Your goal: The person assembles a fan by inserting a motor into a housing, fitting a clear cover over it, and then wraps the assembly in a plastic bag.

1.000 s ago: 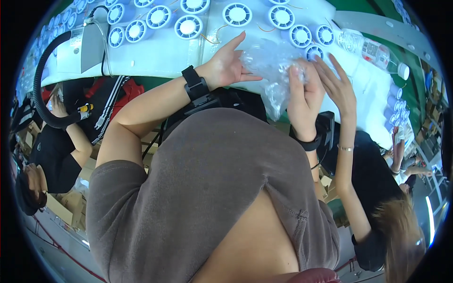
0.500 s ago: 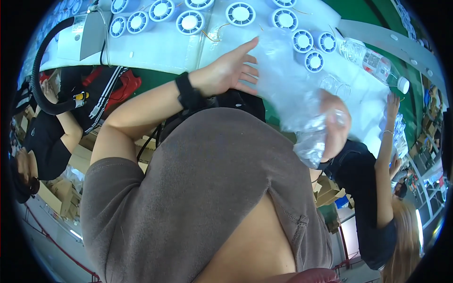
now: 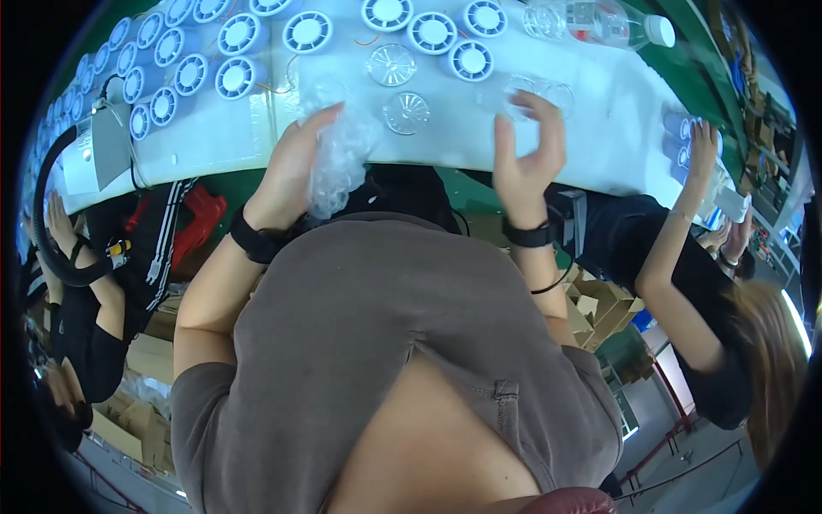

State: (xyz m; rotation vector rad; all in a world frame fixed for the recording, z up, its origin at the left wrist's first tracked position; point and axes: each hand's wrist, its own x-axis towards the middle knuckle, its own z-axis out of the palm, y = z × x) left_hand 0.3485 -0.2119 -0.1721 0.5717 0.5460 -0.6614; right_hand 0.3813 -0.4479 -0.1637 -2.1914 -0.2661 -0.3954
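Note:
My left hand (image 3: pixel 291 170) is closed round a crumpled clear plastic bag (image 3: pixel 341 167) at the table's near edge. My right hand (image 3: pixel 528 158) is raised with thumb and fingers apart, holding nothing. Just past its fingertips lie clear plastic cup-shaped covers (image 3: pixel 558 96), partly hidden by the fingers. Two round clear ribbed pieces, a far one (image 3: pixel 391 65) and a near one (image 3: pixel 406 113), are on the table between my hands. Beyond them stand several white round units with blue slotted rims (image 3: pixel 432 32), some with thin wires.
A clear bottle with a white cap (image 3: pixel 625 26) lies at the back right of the white table (image 3: pixel 462 137). At left are a grey box (image 3: pixel 103 146) and a black flexible hose (image 3: pixel 43 206). Co-workers sit on both sides; one person's hand (image 3: pixel 704 146) touches units at right.
The plastic bag has passed from my right hand to my left. My right hand has opened and moved up to the covers. Two clear ribbed pieces now show between my hands; the view has shifted.

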